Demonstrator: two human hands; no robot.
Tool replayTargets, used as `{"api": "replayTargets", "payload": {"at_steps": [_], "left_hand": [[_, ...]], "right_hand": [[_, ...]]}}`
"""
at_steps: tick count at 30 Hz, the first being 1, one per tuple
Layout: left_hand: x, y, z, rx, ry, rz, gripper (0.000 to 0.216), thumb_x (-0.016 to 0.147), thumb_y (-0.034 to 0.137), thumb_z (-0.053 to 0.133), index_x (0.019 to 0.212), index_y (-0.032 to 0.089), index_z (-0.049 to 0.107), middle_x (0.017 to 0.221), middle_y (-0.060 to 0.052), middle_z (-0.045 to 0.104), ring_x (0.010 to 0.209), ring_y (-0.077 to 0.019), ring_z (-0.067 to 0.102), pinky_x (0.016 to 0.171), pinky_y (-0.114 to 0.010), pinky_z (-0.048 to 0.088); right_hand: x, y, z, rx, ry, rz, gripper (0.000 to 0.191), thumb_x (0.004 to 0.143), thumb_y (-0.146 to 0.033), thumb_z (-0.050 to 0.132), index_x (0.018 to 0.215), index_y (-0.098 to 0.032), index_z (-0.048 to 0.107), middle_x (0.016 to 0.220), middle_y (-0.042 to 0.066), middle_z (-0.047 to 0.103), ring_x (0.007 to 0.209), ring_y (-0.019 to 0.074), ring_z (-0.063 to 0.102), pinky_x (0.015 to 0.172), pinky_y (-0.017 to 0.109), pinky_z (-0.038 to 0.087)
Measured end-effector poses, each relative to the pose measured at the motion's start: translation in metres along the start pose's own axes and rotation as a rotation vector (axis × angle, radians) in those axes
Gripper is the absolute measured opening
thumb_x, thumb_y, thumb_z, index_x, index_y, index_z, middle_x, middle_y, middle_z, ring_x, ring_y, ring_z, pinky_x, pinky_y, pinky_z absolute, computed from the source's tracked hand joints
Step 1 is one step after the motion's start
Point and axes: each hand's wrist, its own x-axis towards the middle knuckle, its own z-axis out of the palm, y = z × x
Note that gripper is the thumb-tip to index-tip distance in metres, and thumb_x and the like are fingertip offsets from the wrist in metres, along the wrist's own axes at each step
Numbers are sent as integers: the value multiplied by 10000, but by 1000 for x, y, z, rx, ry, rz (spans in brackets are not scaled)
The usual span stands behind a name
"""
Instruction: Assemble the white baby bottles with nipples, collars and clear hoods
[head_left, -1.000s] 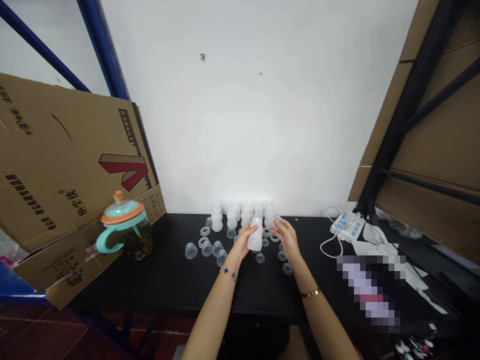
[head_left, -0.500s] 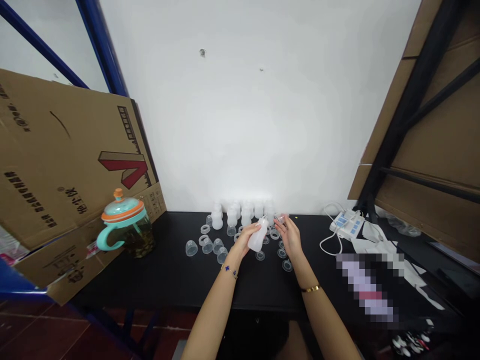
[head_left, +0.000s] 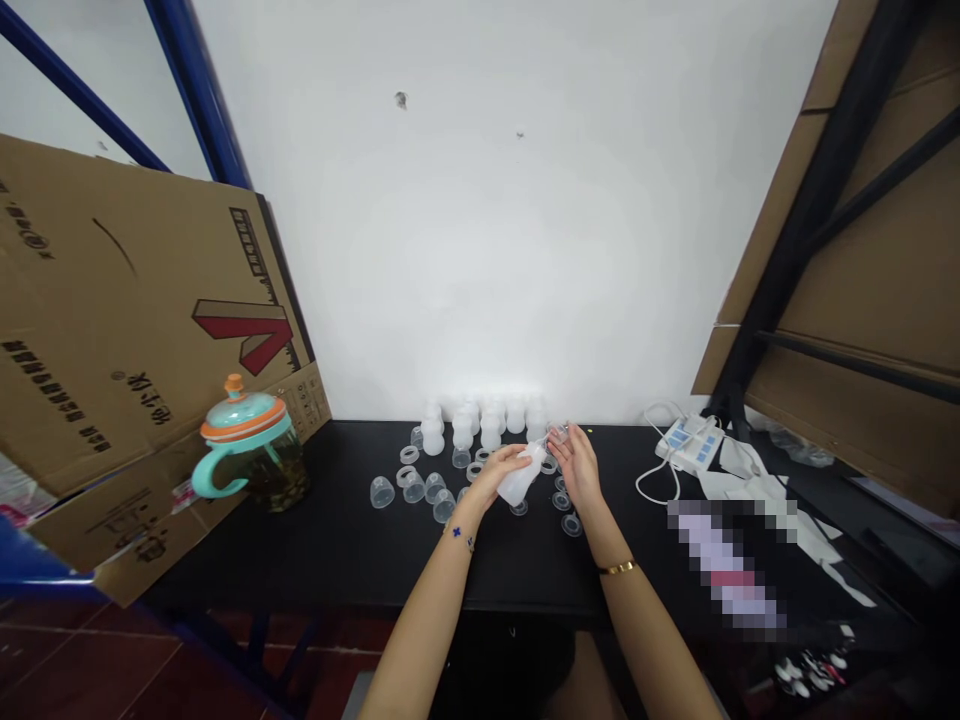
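My left hand (head_left: 495,472) is wrapped round a small white plastic bottle (head_left: 522,480), tilted with its neck toward my right hand. My right hand (head_left: 576,465) pinches a small clear cap (head_left: 556,433) right at the bottle's neck. Both hands hover over the black table (head_left: 337,550). Several white bottles (head_left: 480,425) stand in a row against the wall behind them. Several clear caps and rings (head_left: 420,485) lie scattered on the table around my hands.
A teal and orange lidded jug (head_left: 251,455) sits at the left beside a large tilted cardboard box (head_left: 127,330). A white power strip with cable (head_left: 686,440) lies at the right, near papers and a dark metal shelf frame (head_left: 817,200).
The left hand has tipped the bottle from upright to slanted toward the right hand. The right hand has brought the cap close to the bottle's neck.
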Motion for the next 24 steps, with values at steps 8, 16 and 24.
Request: {"api": "replayTargets", "payload": {"at_steps": [8,16,24], "left_hand": [[2,-3,-2,54,5,23,577,613,394,906,1098,135,734,1046,-112,746,877,-220,691,795,-301,485],[-2,3,3,34,23,15,567,610,404,903,1073,121,739,969,-105,745,782,-188,672,760,-293,474],[2,0,1,13,24,26,565,604,408,905,1062,125,731,962,-104,744,794,-196,676,758,-296,487]], "right_hand": [[-3,-2,3,-11,-45,46,489,728,-483,849,1124,-261,670,1038,59,765,1001,243,737,844,344,608],[-7,-2,8,-83,-123,75,583,724,-489,848,1239,-272,681,1055,63,771,991,261,739,823,357,617],[-8,-1,9,-97,-130,90,567,697,-451,876,1190,-234,697,993,60,782,966,256,743,790,328,599]]}}
